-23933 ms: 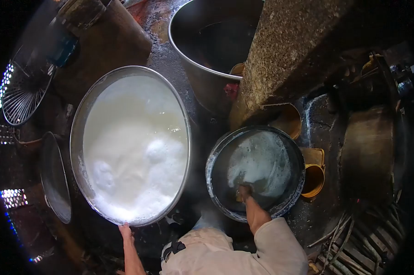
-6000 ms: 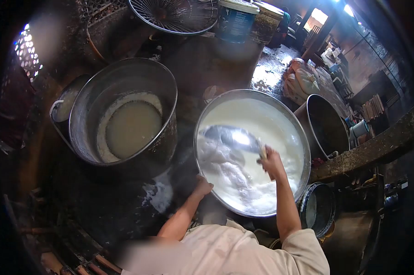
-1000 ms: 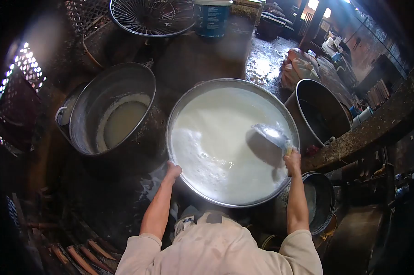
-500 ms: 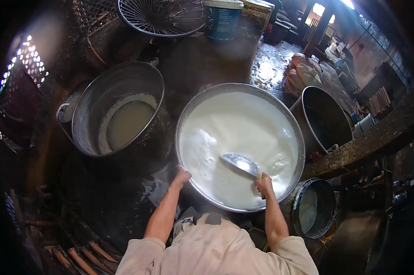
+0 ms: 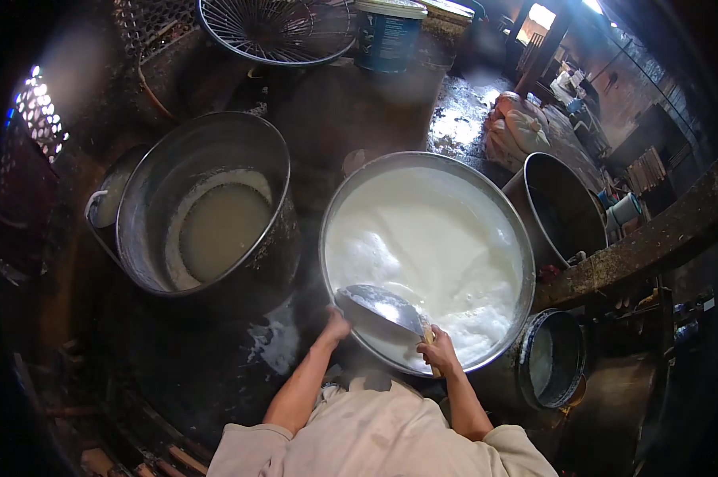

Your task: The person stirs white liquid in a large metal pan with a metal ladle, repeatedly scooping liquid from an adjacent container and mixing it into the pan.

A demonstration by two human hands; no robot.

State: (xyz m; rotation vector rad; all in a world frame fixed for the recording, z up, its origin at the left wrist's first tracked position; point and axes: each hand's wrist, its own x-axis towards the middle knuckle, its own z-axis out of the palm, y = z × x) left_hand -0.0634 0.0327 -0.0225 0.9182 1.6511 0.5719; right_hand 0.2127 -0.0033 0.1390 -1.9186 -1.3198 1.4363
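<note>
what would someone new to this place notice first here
The big round vat of frothy, milky liquid in the middle, by far the brightest large thing near the person. Next, the wide metal scoop at its near edge, held by its handle in the right hand, while the left hand is at the rim. Then the deep metal pot to the left, with cloudy liquid low inside.
</note>
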